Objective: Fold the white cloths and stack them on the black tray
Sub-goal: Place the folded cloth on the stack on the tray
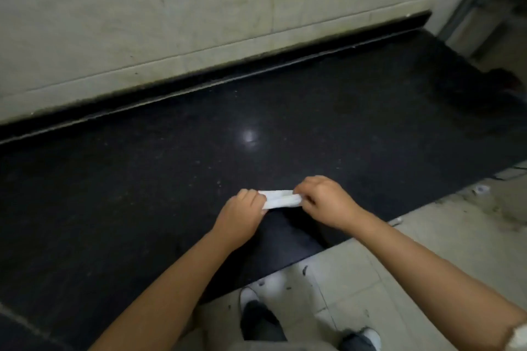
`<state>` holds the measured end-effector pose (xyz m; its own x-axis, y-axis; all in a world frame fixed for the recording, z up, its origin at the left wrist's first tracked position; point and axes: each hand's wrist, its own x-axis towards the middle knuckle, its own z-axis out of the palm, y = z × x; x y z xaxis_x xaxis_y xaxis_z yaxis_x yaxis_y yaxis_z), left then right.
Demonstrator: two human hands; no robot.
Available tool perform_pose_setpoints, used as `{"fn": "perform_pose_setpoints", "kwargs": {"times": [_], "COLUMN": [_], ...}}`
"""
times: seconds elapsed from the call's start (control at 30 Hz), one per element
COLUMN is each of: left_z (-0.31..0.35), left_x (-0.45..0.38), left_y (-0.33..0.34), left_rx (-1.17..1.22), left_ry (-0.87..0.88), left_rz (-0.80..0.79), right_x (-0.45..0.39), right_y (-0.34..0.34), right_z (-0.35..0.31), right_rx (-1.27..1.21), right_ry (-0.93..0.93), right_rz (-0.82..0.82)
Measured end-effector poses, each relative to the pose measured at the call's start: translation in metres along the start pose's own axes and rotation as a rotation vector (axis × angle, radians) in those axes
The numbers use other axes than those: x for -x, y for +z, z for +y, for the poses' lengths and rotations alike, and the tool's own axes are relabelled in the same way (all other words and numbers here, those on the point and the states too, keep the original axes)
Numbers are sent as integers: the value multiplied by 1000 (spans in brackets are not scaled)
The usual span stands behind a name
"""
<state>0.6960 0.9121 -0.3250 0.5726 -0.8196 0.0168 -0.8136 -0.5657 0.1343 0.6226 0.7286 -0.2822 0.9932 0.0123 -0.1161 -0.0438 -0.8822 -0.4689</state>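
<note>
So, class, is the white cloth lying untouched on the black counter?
No: the left hand and the right hand each pinch one end of the folded white cloth over the black counter.

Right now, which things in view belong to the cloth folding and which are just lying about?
Part of the job:
- white cloth, folded narrow, held at both ends
- left hand gripping its left end
- right hand pinching its right end
- black counter under it

Just lying about:
- debris on the tiled floor

No black tray is in view.

No legible text, label, brand, number or sign anywhere.
</note>
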Motion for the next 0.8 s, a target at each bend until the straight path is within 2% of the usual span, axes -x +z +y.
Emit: {"fn": "perform_pose_setpoints", "kwargs": {"times": [0.13,0.23,0.33,0.47,0.57,0.67,0.8], "left_z": [105,207,303,408,463,502,538], "left_x": [-86,-150,-206,-273,-322,-379,-471], "left_y": [-24,-34,-37,-53,-77,-98,-114], "left_rx": [67,224,340,356,316,306,284], "left_ry": [137,205,315,446,486,528,531], "left_rz": [-65,-151,-100,-77,-78,-13,73], "right_x": [76,147,215,274,292,294,271], "right_y": [-65,-110,-153,-209,-261,-315,-386], "right_z": [88,162,226,300,349,396,464], "right_rx": [-80,-63,-27,38,89,112,150], "right_ry": [199,319,404,527,566,599,557], "right_rz": [238,403,445,583,613,632,672]}}
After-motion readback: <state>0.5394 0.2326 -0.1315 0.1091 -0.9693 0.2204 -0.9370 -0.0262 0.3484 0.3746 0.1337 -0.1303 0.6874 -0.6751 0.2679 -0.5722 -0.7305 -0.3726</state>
